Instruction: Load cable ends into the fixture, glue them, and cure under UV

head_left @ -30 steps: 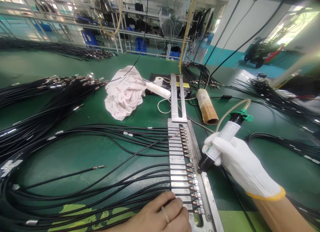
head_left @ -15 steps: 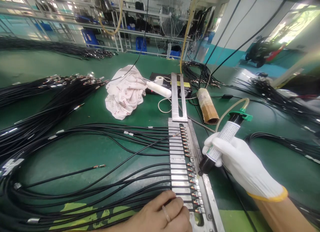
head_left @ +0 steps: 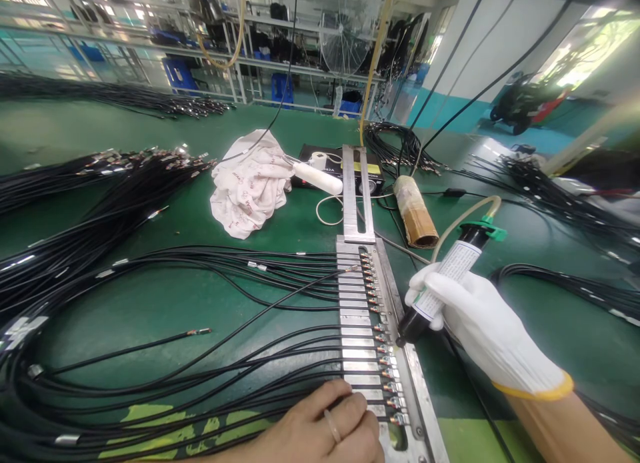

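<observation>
Barely shifted, the gloved right hand (head_left: 480, 330) clamps fingers mid-barrel on the light, rigid dispenser syringe (head_left: 443, 286); the left hand (head_left: 320, 433) presses fingers together on limp cables (head_left: 280, 376).

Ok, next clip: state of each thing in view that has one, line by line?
Right hand: gloved, gripping the dispenser syringe.
Dispenser syringe: tilted, tip at the fixture's edge.
Left hand: bare, pressing cables down.
Metal fixture: loaded with cables.
White cloth: crumpled.
Loose cable: outside the fixture.

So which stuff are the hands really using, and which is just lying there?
In use: dispenser syringe in gloved right hand; metal jig; black cables under bare left hand.
Lying about: white cloth; cardboard roll; spare cable bundles; fan.
</observation>
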Available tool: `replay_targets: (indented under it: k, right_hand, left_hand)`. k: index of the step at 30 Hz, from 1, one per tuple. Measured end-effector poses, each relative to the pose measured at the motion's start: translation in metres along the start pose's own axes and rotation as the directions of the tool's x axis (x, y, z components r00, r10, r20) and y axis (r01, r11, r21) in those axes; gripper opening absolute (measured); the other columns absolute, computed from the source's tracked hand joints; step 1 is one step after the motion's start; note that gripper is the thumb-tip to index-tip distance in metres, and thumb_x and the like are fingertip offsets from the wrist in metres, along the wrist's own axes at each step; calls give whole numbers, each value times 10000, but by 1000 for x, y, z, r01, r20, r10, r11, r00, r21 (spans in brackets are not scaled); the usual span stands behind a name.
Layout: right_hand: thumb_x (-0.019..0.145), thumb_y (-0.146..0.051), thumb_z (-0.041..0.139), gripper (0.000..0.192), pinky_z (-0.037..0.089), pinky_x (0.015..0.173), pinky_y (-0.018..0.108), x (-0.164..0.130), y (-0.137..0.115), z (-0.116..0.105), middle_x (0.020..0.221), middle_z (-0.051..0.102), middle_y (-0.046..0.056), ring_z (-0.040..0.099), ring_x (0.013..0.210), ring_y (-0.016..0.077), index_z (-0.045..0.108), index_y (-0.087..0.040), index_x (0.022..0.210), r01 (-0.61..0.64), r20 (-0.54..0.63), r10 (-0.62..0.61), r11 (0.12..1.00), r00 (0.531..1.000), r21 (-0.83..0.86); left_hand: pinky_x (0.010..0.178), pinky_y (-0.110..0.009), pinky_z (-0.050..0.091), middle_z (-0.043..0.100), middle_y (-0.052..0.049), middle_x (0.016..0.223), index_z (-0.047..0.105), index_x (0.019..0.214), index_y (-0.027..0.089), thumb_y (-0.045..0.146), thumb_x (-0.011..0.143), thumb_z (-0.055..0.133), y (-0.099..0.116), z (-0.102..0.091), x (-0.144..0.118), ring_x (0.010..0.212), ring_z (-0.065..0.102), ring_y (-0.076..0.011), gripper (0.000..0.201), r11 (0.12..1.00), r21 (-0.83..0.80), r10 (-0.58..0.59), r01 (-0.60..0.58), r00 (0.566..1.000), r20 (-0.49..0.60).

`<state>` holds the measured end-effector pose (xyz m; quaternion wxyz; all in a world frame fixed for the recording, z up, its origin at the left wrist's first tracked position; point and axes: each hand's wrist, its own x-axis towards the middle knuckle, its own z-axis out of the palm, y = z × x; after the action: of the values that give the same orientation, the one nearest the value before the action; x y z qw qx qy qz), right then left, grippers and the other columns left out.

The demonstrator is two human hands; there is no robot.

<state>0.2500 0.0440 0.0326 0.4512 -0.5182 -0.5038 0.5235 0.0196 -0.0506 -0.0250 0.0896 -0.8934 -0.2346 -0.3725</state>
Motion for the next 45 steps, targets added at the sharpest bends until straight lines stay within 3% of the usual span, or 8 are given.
replay_targets:
  k: [10, 18, 24, 45]
  right_hand:
    - [732, -525, 807, 451, 416, 470, 221, 3, 1, -4, 814, 651, 112, 530, 568, 126, 710, -111, 882, -44, -42, 47, 996, 998, 75]
    - [804, -491, 760, 403, 408, 467, 210, 0, -2, -3, 771, 647, 100, 493, 501, 92, 700, -96, 858, -37, 144, 35, 999, 989, 11]
    - [799, -483, 765, 392, 407, 457, 209, -1, 0, -2, 752, 640, 87, 494, 484, 90, 692, -101, 849, -16, 115, 15, 1000, 993, 13]
    - [874, -460, 705, 359, 395, 500, 215, -2, 5, -5, 810, 653, 93, 509, 542, 90, 692, -102, 899, -5, 189, 11, 999, 982, -33]
  left_hand:
    - [934, -307, 480, 655, 10, 900, 628, 822, 140, 126, 1050, 390, -1, 4, -3, 885, 586, -140, 330, 1000, -6, 10, -10, 1000, -19]
    - [1001, -306, 463, 660, 1, 946, 662, 856, 141, 140, 1037, 435, -1, -3, -4, 939, 588, -141, 290, 1000, -28, 12, -11, 999, 32]
    - [1012, -310, 443, 670, 1, 939, 663, 863, 140, 137, 1045, 413, -1, -3, -2, 936, 582, -147, 309, 999, -37, 6, -5, 1000, 28]
    - [925, -333, 491, 660, -14, 940, 649, 877, 129, 125, 1032, 418, -2, -6, -1, 902, 591, -166, 278, 998, -44, 51, -49, 997, 59]
